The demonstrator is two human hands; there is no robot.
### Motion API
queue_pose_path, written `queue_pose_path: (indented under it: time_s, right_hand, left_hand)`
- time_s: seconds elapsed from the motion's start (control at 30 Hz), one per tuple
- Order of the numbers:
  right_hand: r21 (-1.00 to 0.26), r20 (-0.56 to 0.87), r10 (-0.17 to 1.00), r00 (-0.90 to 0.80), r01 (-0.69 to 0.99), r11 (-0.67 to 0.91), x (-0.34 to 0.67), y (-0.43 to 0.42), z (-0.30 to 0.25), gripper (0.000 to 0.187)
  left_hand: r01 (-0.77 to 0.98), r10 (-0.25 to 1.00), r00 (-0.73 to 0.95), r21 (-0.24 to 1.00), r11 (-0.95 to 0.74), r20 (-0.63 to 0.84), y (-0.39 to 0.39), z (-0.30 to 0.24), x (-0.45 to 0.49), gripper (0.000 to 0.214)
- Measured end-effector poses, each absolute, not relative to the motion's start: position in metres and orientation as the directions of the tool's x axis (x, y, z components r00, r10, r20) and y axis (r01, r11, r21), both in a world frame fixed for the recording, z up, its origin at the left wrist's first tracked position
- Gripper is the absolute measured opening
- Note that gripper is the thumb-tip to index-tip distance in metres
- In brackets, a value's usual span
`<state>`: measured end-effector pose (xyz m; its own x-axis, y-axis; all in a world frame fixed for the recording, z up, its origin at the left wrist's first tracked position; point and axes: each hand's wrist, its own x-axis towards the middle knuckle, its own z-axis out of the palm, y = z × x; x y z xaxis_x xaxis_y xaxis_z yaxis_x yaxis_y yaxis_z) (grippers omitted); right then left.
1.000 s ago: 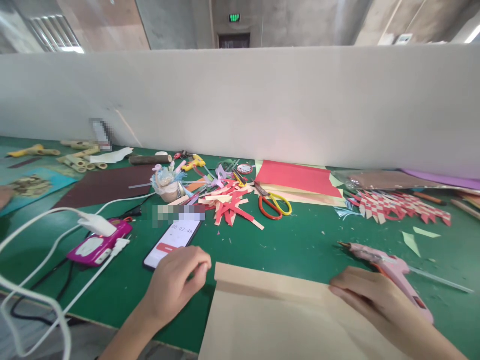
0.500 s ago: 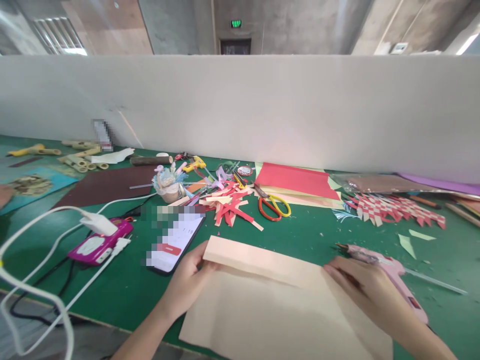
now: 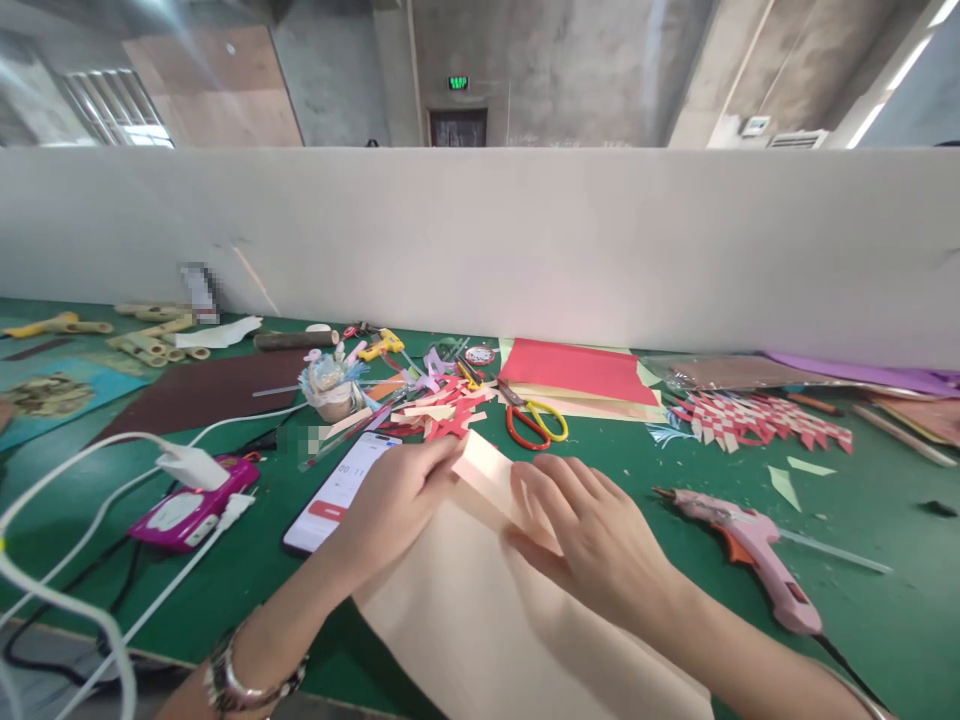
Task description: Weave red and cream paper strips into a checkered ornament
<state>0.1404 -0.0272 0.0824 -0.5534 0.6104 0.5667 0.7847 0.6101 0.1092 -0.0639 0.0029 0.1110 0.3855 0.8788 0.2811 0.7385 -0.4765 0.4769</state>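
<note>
A sheet of cream paper [image 3: 495, 620] lies across the front of the table, its far edge folded over into a band. My left hand [image 3: 401, 495] pinches the far left corner of that fold. My right hand [image 3: 589, 515] grips the folded band a little to the right, thumb beneath and fingers bent over it. Under the left wrist a phone [image 3: 322, 515] with a lit screen is partly covered. Red and yellow-handled scissors [image 3: 538, 430] lie just beyond the paper, beside a heap of red and cream paper strips [image 3: 450, 402].
A pink glue gun [image 3: 757, 545] rests at right, its cord running frontward. Red paper [image 3: 577, 368] and a woven red-white paper piece [image 3: 750, 418] lie farther back. At left are a magenta power strip [image 3: 187, 510] and looping white cables. A white partition [image 3: 465, 240] stands behind.
My right hand has moved left along the fold, closer to my left hand. The paper has turned and bends more. My left hand has shifted up and right, over the phone's side.
</note>
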Motion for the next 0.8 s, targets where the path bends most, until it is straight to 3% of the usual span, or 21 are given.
queue_pose_path:
  time_s: [0.13, 0.27, 0.47, 0.53, 0.63, 0.8]
  right_hand:
    - [0.01, 0.657, 0.633, -0.41, 0.844, 0.536, 0.133, -0.01, 0.101, 0.013]
    - [-0.09, 0.629, 0.728, -0.273, 0.905, 0.416, 0.137, 0.015, 0.115, 0.018]
    - [-0.23, 0.607, 0.782, -0.142, 0.91, 0.344, 0.141, 0.043, 0.122, 0.018]
    - [-0.362, 0.565, 0.819, -0.101, 0.862, 0.356, 0.142, 0.05, 0.124, 0.015]
    - [-0.558, 0.527, 0.848, -0.056, 0.73, 0.395, 0.146, 0.061, 0.123, 0.028]
    - [-0.723, 0.5, 0.865, 0.023, 0.562, 0.403, 0.15, 0.074, 0.111, 0.029]
  left_hand:
    - [0.75, 0.778, 0.54, 0.236, -0.618, 0.321, 0.015, 0.129, -0.051, 0.033]
    - [0.686, 0.719, 0.634, 0.22, -0.693, 0.286, 0.041, 0.142, -0.049, 0.034]
    - [0.675, 0.684, 0.68, 0.139, -0.724, 0.263, 0.073, 0.157, -0.046, 0.029]
    - [0.65, 0.667, 0.706, 0.159, -0.743, 0.238, 0.08, 0.161, -0.045, 0.028]
    - [0.604, 0.658, 0.721, 0.268, -0.751, 0.217, 0.089, 0.161, -0.042, 0.025]
    - [0.67, 0.753, 0.536, 0.351, -0.655, 0.382, 0.1, 0.141, -0.023, 0.025]
